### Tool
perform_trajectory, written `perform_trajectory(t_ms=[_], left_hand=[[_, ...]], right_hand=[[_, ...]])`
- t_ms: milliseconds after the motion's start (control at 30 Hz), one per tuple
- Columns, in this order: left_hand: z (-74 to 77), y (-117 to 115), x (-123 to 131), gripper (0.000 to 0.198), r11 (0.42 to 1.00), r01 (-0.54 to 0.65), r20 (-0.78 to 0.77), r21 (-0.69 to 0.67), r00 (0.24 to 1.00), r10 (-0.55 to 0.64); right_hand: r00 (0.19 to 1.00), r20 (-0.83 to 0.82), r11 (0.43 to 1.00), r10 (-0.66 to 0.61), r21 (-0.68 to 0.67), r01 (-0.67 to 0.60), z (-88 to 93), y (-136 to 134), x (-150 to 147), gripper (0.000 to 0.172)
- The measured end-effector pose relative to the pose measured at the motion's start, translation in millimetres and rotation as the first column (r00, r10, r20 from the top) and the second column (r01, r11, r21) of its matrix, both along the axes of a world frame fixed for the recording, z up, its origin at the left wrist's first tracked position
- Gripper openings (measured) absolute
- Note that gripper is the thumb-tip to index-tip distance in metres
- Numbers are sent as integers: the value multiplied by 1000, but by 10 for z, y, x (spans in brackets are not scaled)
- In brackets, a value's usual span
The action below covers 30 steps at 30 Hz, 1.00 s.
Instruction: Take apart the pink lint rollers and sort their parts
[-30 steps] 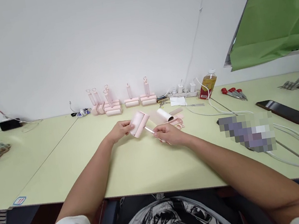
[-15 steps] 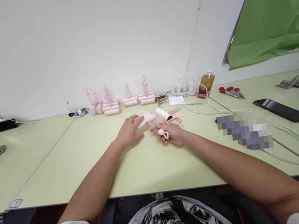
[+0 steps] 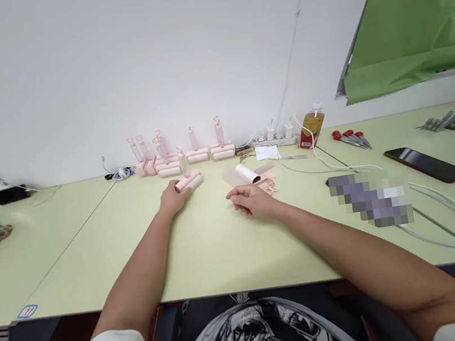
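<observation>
My left hand (image 3: 172, 198) is closed around one end of a pale pink lint roller (image 3: 190, 183), left of centre on the table. The roller's head rests on its side and its handle points up. Farther right, my right hand (image 3: 251, 201) hovers low over the table with loosely curled fingers and nothing visible in them. Just beyond it lie a white tube (image 3: 247, 174), a translucent sheet (image 3: 232, 177) and several pink plastic parts (image 3: 269, 183).
Several assembled pink lint rollers (image 3: 167, 165) stand along the wall. To the right are a power strip (image 3: 277, 141), a drink bottle (image 3: 311, 126), red-handled tools (image 3: 350, 139), a phone (image 3: 427, 165) and white cables. A black box (image 3: 11, 194) sits far left.
My left hand has moved left with the lint roller, which now has its handle raised. My right hand has let go of the handle and stayed near the loose parts.
</observation>
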<state>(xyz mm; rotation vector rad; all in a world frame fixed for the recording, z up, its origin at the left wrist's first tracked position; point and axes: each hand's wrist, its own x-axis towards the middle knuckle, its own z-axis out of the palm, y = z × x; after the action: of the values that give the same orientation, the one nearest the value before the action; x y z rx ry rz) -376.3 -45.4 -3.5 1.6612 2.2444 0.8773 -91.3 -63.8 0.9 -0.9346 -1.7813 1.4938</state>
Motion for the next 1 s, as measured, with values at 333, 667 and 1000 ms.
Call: perform_trajectory(t_ms=[333, 667, 1000], left_hand=[[-85, 75, -10, 79, 994, -45, 73, 102, 997, 38], [-119, 114, 90, 64, 979, 9, 211, 205, 976, -53], [-49, -76, 380, 25, 946, 259, 92, 194, 955, -281]], right_hand=[[828, 129, 685, -545, 637, 352, 171, 249, 271, 27], [710, 369, 702, -600, 669, 245, 183, 449, 454, 33], [492, 615, 756, -616, 637, 151, 267, 470, 549, 32]])
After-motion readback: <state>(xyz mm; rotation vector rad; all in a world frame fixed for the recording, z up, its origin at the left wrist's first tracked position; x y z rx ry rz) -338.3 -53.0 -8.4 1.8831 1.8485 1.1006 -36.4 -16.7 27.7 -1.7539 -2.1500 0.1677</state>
